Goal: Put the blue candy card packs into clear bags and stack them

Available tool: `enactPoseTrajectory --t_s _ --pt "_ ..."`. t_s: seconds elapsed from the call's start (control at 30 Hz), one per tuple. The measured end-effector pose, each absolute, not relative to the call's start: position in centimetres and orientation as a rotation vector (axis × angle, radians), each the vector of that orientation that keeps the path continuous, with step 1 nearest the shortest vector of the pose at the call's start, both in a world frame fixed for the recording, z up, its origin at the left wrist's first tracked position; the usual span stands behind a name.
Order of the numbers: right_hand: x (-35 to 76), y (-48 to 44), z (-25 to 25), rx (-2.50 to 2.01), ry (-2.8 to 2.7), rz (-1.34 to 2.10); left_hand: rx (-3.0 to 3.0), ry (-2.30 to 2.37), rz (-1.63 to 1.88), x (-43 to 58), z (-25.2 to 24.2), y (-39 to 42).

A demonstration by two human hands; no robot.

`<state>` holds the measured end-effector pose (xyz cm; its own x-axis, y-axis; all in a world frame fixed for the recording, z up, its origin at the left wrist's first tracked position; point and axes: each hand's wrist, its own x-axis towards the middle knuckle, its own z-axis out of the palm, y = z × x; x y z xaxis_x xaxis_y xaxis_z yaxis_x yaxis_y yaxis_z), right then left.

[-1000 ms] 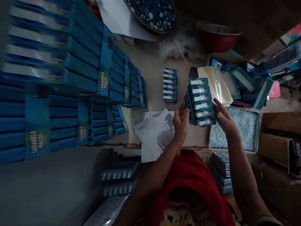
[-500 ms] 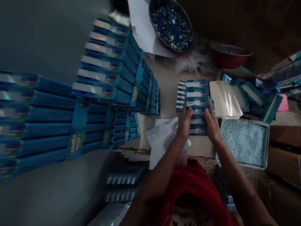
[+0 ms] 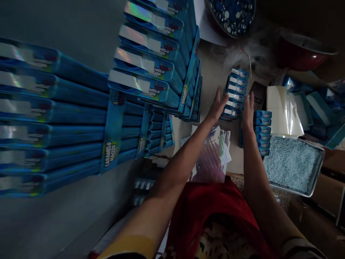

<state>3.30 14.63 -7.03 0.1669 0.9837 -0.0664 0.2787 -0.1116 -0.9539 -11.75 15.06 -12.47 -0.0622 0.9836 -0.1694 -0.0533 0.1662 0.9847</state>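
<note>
Between the left grip and right grip, both straight-fingered and unclenched, with any pressure impossible to tell, sat a block of slim, glossy blue cardboard-looking boxes, which seemed light, slick, crushable, best taken flat-palmed from opposite sides.

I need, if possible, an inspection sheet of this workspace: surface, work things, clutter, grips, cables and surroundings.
Surface: light tabletop, partly covered.
Job's things: far blue pack; second blue pack, nearer and to its right; large blue stacks at left.
Clutter: loose sheets, plastic bag, dark flat item, metal tray with small pale-blue pieces.
Grips: left grip and right grip open, on either side of the far blue pack; contact unclear.
Cables: nothing seen.
Surroundings: brown cartons at right; dim light.
</note>
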Motion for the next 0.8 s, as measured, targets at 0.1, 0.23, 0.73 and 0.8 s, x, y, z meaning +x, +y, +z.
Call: enactPoseTrajectory --t_s 0.1,0.23,0.73,0.8 --pt "2.6 7.0 -6.6 -1.564 -1.317 0.692 1.272 1.617 0.735 -15.6 -13.5 6.7" --pt "2.1 -2.9 -11.8 -1.818 -1.742 0.997 1.232 1.931 0.435 -19.1 -16.5 -1.3" --pt "0.5 -2.7 -16.8 -1.897 -2.263 1.099 1.434 1.83 0.259 -20.7 -19.3 0.5" --pt "-1.1 -0.6 -16.4 -1.719 -2.414 0.986 1.42 1.816 0.289 -20.7 -19.3 0.7"
